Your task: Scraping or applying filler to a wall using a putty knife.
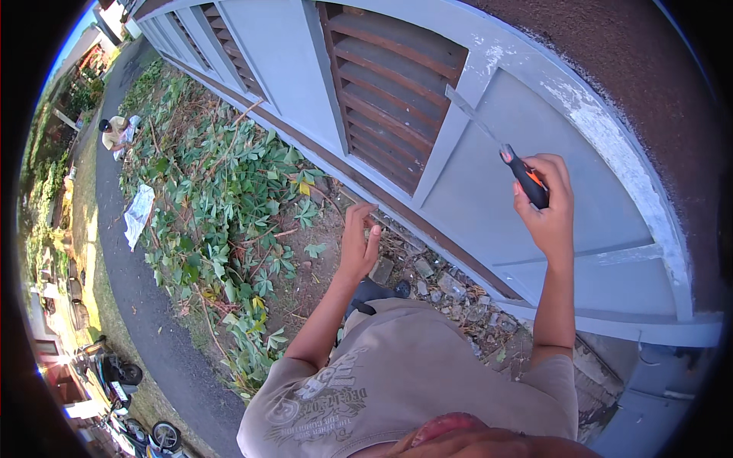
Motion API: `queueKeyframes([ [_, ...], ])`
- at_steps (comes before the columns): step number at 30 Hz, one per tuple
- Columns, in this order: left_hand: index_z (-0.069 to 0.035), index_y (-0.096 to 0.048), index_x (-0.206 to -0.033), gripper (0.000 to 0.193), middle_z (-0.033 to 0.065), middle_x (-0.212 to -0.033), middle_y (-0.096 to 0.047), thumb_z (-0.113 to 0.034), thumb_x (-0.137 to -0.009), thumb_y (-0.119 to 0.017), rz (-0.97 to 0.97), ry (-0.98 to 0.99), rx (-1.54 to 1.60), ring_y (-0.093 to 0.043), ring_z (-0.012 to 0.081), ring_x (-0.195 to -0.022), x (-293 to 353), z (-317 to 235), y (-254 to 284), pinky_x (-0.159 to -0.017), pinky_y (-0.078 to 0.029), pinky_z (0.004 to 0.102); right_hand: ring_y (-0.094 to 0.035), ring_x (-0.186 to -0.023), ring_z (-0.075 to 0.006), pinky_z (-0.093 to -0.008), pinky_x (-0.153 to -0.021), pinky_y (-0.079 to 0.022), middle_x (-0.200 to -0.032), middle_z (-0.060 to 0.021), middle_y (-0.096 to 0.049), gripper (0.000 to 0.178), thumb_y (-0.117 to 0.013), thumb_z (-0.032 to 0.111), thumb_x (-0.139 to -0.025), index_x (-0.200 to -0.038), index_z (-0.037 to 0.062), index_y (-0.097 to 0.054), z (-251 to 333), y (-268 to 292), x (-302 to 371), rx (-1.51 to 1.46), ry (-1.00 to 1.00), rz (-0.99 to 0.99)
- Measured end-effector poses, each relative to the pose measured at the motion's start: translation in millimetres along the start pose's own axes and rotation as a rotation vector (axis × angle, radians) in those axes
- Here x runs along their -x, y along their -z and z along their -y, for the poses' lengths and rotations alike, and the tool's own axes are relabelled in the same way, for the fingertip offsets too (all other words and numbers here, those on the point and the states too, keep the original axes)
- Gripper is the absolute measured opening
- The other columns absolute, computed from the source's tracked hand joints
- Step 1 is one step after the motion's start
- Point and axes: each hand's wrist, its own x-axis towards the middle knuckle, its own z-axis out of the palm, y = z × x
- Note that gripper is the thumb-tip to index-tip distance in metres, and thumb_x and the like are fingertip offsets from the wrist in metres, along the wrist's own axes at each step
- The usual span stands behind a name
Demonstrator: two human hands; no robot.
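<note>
My right hand point(551, 202) is raised in front of the grey wall panel point(550, 137). It is closed around the black and orange handle of a scraper point(489, 131). The scraper's narrow metal blade points up and left, its tip close to the frame beside the brown louvred vent point(397, 84); whether it touches cannot be told. Lower and to the left, my left hand point(359, 237) hangs over the ground near the wall's foot. Its fingers are loosely bent with the thumb apart, and nothing shows in it.
Cut leafy branches point(221, 198) lie along the wall on the left. Broken stones point(450, 286) cover the ground at its foot. A paved path point(145, 290) runs past the branches, with a person point(116, 136) crouching near its far end and parked motorbikes point(122, 382) at lower left.
</note>
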Motion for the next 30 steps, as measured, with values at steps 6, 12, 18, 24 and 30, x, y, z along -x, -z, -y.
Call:
queueKeyframes([
  [6,0.002,-0.052,-0.129,0.035,0.0197,-0.125,-0.051,-0.022,-0.104,-0.052,0.087,-0.083,0.019,-0.055,0.026,-0.089,-24.3,-12.7,-9.1,-0.086,-0.047,0.0361,-0.066,-0.093,-0.0174,-0.0323,-0.079,-0.056,-0.105,-0.0101,-0.064,0.025,-0.078,0.003,-0.084,-0.104,0.0005,-0.063,-10.5,24.7,11.0,-0.305,-0.053,-0.063],
  [12,0.001,-0.052,-0.129,0.033,0.0197,-0.125,-0.051,-0.019,-0.104,-0.052,0.076,0.028,0.035,-0.055,0.0257,-0.088,-2.8,9.9,-11.9,-0.085,-0.047,0.0357,-0.064,-0.076,-0.0162,-0.0304,-0.073,-0.053,-0.087,-0.0094,-0.066,0.02,-0.063,0.024,-0.102,-0.098,0.0059,-0.055,-87.3,-69.8,32.7,-0.806,-0.567,0.406],
  [18,0.001,-0.053,-0.127,0.03,0.0187,-0.125,-0.051,-0.018,-0.104,-0.051,0.025,0.108,0.016,-0.055,0.0242,-0.088,13.7,17.3,-3.9,-0.085,-0.047,0.0346,-0.06,-0.066,-0.0182,-0.0372,-0.063,-0.048,-0.076,-0.0082,-0.062,0.039,-0.062,0.042,-0.1,-0.095,0.0033,-0.059,-238.2,-214.6,170.0,-0.046,-0.478,1.031],
  [24,0.002,-0.054,-0.125,0.028,0.0179,-0.126,-0.052,-0.018,-0.104,-0.051,-0.043,0.154,-0.123,-0.055,0.0246,-0.091,17.0,31.4,34.2,-0.085,-0.047,0.0345,-0.069,-0.093,-0.0362,-0.044,-0.082,-0.052,-0.099,-0.0224,-0.071,0.049,-0.07,0.045,-0.094,-0.117,0.002,-0.065,-152.3,-222.6,134.9,-0.04,-0.42,0.878],
  [30,0.001,-0.054,-0.126,0.03,0.0165,-0.125,-0.052,-0.019,-0.106,-0.047,-0.124,0.234,-0.197,-0.055,0.0249,-0.098,5.0,43.5,63.8,-0.086,-0.047,0.0346,-0.071,-0.096,-0.0325,-0.0402,-0.085,-0.054,-0.102,-0.0179,-0.073,0.047,-0.082,0.035,-0.086,-0.116,0.0025,-0.065,-96.0,-181.8,59.7,-0.388,-0.477,0.297],
])
